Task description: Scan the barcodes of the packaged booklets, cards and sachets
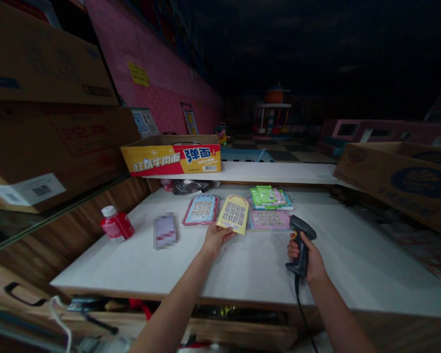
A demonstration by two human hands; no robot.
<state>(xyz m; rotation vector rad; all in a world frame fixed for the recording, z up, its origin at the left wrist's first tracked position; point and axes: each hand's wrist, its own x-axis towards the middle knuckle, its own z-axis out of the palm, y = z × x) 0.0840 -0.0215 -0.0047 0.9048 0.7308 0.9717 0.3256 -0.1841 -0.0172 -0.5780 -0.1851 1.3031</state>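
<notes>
My left hand (218, 240) pinches the lower edge of a yellow printed card (233, 214), tilted just above the white desk. My right hand (312, 259) is wrapped round the grip of a dark barcode scanner (302, 245), whose head points left toward the cards. Its cable runs down past the desk's front edge. Left of the yellow card lies a stack of blue-faced cards (201, 210) with a red border. A pink card sheet (270, 219) rests to the right, and green packets (266, 196) are piled behind it.
A red bottle (116, 224) with a white cap and a blurred-out item (165, 231) are on the left of the desk. A yellow and red carton (172, 159) stands on the back ledge. Cardboard boxes (55, 147) rise at left; another box (397, 171) sits at right. Below is an open drawer (242, 331).
</notes>
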